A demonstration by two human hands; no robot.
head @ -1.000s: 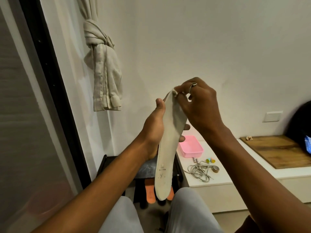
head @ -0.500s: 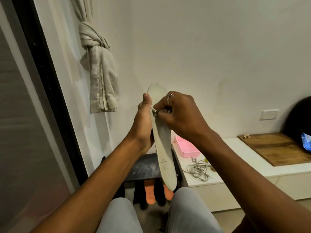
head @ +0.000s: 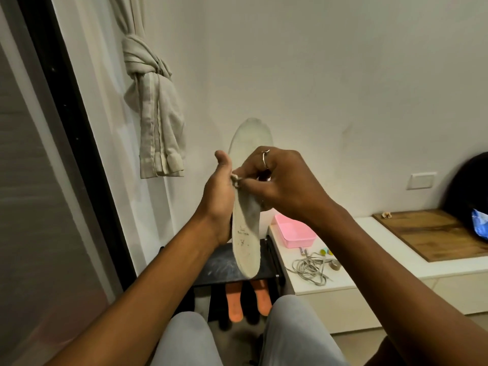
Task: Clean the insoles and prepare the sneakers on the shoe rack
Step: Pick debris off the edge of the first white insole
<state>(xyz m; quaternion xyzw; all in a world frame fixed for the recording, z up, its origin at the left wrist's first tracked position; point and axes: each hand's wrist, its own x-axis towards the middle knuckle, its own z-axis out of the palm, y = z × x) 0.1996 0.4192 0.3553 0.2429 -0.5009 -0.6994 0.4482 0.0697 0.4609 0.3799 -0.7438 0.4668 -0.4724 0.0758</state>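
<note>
Off-white foam, thin and a little grubby: that is the insole (head: 245,233), held upright in front of the seated person, toe at twelve o'clock and heel at six. It hangs over the black top of the shoe rack (head: 219,268) without touching it. The left hand (head: 219,202) grasps it about the middle from nine o'clock, with the thumb up along the near edge and the fingers gone behind. The right hand (head: 277,180) comes in from three o'clock with its fingertips bunched, pinching a small pale wad (head: 235,179) against the insole's face. Whether the wad is cloth or tissue, I can't tell at this size. It looks to me like a wiping stroke partway down the length, with the heel end and its faint print yet to be done. The insole should handle as light and floppy — gripped by one end it would likely fold or flap. The middle seems the sensible hold, with the palm backing the spot being rubbed. The surface looks matte rather than slippery, so a modest grip ought to do. From the insole, a pink tray (head: 293,233) sits at four o'clock on a white ledge (head: 369,265), and a tangle of grey laces (head: 310,268) lies nearer five. At six, under the rack's top, two orange shapes (head: 235,302) show — insoles or soles, I can't say.
</note>
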